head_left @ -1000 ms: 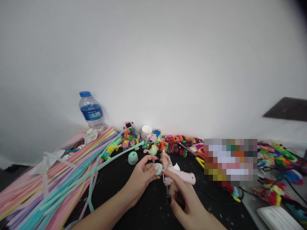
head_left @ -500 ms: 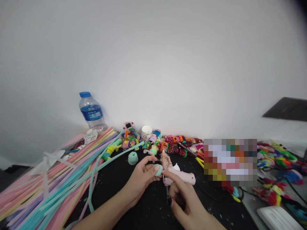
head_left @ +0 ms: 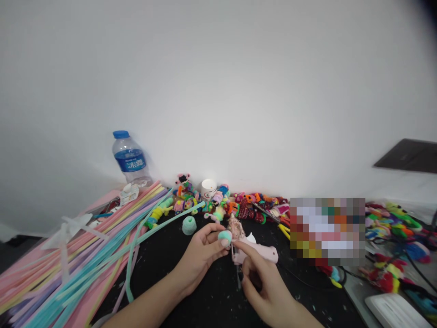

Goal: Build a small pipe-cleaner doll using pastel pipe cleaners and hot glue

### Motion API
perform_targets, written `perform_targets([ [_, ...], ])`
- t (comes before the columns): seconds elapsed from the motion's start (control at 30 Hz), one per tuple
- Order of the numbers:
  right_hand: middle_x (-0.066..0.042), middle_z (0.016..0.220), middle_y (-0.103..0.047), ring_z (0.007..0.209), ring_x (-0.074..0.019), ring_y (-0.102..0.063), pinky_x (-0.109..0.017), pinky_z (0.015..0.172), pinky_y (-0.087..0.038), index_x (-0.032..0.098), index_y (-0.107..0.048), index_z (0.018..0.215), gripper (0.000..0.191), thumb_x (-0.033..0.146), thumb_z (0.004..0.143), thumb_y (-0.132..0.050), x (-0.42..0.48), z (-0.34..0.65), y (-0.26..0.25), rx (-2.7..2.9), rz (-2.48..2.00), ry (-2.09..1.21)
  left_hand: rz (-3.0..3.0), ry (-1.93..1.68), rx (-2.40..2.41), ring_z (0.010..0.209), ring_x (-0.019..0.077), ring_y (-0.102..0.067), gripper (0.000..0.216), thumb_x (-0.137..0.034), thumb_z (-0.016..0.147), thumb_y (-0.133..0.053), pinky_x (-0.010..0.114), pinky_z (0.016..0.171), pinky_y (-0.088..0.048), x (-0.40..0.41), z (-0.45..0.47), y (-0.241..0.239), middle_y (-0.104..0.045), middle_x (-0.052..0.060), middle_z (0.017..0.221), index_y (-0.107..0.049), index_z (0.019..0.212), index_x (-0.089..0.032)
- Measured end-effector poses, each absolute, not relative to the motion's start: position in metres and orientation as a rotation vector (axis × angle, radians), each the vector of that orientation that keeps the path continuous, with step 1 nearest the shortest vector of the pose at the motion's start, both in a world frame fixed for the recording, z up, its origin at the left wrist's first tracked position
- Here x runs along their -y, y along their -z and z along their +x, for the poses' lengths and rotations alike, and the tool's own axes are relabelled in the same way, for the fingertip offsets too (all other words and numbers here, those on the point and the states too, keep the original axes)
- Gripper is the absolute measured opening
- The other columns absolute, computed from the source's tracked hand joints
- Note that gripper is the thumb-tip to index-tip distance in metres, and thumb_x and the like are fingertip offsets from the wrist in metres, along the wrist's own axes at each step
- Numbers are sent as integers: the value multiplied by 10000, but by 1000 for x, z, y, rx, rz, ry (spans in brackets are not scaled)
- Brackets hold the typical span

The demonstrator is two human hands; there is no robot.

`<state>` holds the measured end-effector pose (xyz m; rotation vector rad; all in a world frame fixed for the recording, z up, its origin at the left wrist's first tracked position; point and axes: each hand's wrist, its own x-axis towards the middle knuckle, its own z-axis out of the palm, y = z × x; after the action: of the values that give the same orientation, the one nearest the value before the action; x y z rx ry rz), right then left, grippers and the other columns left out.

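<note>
A small round coil of mint-green pipe cleaner [head_left: 224, 238], with a pinkish patch on it, is pinched between the thumb and fingers of my left hand [head_left: 205, 246]. My right hand [head_left: 264, 278] has its index finger stretched towards the coil, its tip at or very near the coil's right edge. The other right fingers are curled loosely, with the thumb apart and nothing seen in them. Just behind both hands lies a pale pink glue gun [head_left: 261, 252], its nozzle end coated in brownish residue. A second mint-green coil [head_left: 189, 225] sits on the black table to the left.
Long pastel pipe cleaners [head_left: 92, 255] cover the left side. A water bottle [head_left: 129, 159] and a white paper cup [head_left: 208, 188] stand by the wall. Several colourful pipe-cleaner figures [head_left: 252, 207] line the back. Yellow-handled pliers or scissors [head_left: 284, 231] lie right, beside a pixelated area.
The coil in my left hand has turned and risen slightly, showing more of its face. My right thumb has shifted a little. The glue gun stays in place.
</note>
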<state>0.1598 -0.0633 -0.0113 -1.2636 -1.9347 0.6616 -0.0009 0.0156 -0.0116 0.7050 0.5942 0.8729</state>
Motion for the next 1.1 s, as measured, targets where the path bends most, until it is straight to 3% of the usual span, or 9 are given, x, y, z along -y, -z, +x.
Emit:
perform_targets([
  [0.33,43,653,-453,540,-115,-427,-218,503,-329,230,-247,1348,642,52,758,-429,62,159,10,1894,-1229,-691,700,-878,-600,812,115,-584,212,-184,690,-726,231,755,-461,-15,-2,11,-651,16,869,-648,886,-166],
  [1.1,41,673,-447,564,-113,-442,-208,512,-348,268,-260,1338,650,40,751,-421,65,158,9,1873,-1210,-738,720,-866,-599,624,69,-567,317,-148,697,-719,188,618,-450,-17,-4,14,-616,-13,741,-568,975,-164],
])
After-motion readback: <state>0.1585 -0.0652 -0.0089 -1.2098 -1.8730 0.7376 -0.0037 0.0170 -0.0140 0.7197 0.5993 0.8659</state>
